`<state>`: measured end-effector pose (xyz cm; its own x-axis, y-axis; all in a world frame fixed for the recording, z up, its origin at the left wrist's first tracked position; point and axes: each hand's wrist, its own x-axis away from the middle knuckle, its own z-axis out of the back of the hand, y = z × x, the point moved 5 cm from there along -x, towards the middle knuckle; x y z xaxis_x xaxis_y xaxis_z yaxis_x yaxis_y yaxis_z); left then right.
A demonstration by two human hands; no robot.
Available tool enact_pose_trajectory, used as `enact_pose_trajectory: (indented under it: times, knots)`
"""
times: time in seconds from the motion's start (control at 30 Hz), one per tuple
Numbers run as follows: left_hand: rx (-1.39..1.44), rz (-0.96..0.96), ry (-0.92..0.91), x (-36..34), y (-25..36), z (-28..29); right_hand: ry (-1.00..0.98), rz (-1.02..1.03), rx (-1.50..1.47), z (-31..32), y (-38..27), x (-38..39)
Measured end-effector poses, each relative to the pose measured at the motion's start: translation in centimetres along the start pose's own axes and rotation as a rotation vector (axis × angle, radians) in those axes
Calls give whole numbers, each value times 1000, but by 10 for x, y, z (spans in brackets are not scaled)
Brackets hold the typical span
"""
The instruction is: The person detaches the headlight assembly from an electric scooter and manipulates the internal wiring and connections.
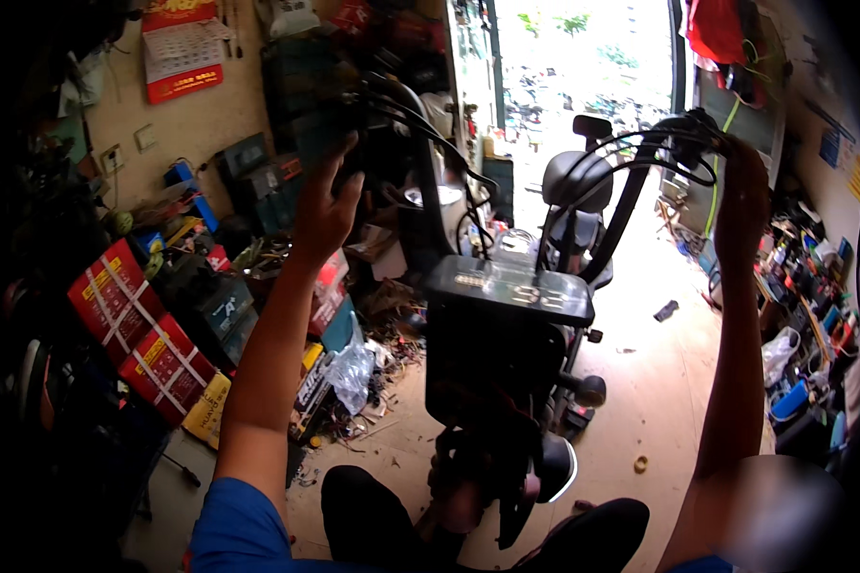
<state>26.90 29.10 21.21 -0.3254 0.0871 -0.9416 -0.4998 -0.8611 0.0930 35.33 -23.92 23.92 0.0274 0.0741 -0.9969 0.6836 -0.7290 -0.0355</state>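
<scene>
An electric scooter stands in front of me, with its dark handlebar [623,215] rising on both sides and curving outward. Black cables loop from its ends down to a glossy dark panel [511,289] in the middle. My left hand [330,205] is raised beside the left end of the bar, thumb and a finger spread apart, nothing visible between them. At the right bar end, my right hand [745,196] reaches up against the controls and cables; its fingers are mostly hidden in shadow. Beyond the panel are a rounded dark part [578,181] and a mirror-like piece [592,126].
Red strapped boxes [136,329], dark battery-like cases [227,310] and a clear plastic bag [352,368] crowd the left. Heaped tools and parts [812,286] line the right wall. A yellow ring [641,464] lies on the floor. A bright doorway [588,57] stands open behind the scooter.
</scene>
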Motion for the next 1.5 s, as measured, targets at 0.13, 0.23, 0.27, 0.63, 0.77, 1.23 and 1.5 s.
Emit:
enact_pose_trajectory:
  times: [0.13,0.23,0.27,0.63,0.77,1.23,1.5]
  knots:
    - [-350,-129,180,-37,-23,-14,-20,-16,0,0,6,3]
    - [-446,-152,253,-39,-24,-21,-47,-41,-7,-3,5,6]
    - [-404,-150,294,-37,-19,-23,-60,-37,26,-2,4,5]
    - [-420,-175,401,-80,-57,-34,-55,-31,-75,2,0,2]
    - [-133,35,333,-71,-102,-16,-25,-6,-96,-4,-2,2]
    - [1886,475,15,-63,-88,-22,38,-24,-77,-1,-6,3]
    - [2086,449,97,-69,-111,-32,56,-22,-28,-4,-5,6]
